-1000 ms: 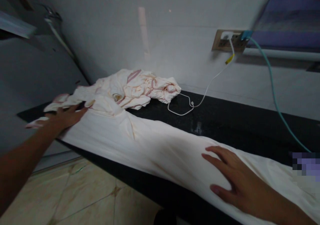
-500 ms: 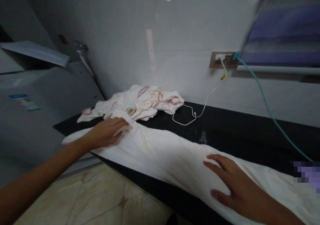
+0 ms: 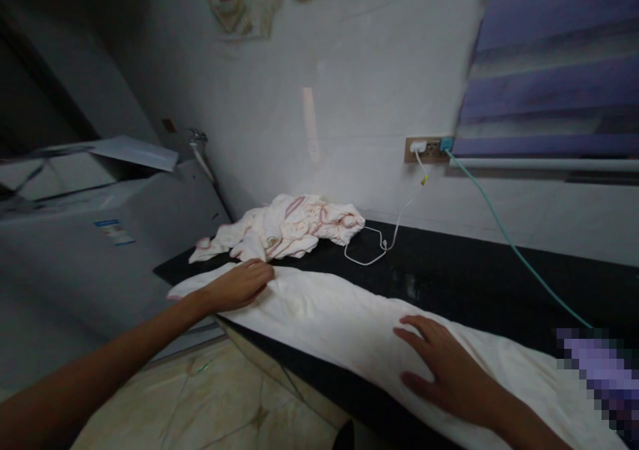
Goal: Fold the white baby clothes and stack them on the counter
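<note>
Both hands flat on the long white cloth (image 3: 339,317), stretched along the black table (image 3: 474,283).

The left hand (image 3: 239,285) has slid inward from the far end, fingers spread flat, gripping nothing; the right hand (image 3: 444,370) stays pressed open. Crumpled pink-trimmed cloth (image 3: 289,227) lies behind.

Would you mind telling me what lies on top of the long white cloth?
Both hands lie flat on the cloth: left hand near its far end, right hand nearer. The counter beneath is covered there.
</note>
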Action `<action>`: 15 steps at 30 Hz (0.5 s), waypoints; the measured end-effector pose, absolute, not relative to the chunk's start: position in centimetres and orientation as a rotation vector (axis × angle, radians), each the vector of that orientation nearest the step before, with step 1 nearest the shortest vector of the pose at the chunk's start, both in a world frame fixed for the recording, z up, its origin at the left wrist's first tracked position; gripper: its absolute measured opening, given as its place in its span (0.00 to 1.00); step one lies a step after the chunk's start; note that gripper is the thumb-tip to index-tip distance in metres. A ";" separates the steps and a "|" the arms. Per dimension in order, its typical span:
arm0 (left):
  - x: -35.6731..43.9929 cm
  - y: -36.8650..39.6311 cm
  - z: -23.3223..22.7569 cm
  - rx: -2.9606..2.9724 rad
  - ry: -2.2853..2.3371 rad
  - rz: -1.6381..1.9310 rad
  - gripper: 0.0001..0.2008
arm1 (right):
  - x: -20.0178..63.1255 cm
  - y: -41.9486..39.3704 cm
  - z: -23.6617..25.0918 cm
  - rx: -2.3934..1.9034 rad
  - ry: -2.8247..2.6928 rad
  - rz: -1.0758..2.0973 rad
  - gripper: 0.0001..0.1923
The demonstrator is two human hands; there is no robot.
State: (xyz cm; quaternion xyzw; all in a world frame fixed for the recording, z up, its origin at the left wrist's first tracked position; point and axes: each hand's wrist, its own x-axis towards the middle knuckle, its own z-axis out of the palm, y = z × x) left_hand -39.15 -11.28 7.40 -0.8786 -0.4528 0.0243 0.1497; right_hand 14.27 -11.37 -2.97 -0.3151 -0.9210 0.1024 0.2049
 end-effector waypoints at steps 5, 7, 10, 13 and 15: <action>-39.1 -14.4 4.2 -2.658 -1.440 0.245 0.13 | 14.3 -11.1 -3.0 -0.850 -2.560 0.277 0.34; -39.0 -15.4 3.4 -2.609 -1.634 0.247 0.18 | 14.3 -11.0 -3.0 -0.847 -2.568 0.266 0.34; -38.9 -16.5 3.2 -2.468 -2.005 0.170 0.25 | 14.3 -10.8 -3.0 -0.849 -2.584 0.247 0.33; -39.3 -16.9 3.3 -2.211 -2.388 0.073 0.31 | 14.5 -10.6 -3.1 -0.839 -2.598 0.231 0.32; -40.1 -16.8 3.3 -1.951 -2.540 0.027 0.31 | 14.6 -10.4 -3.3 -0.827 -2.600 0.223 0.33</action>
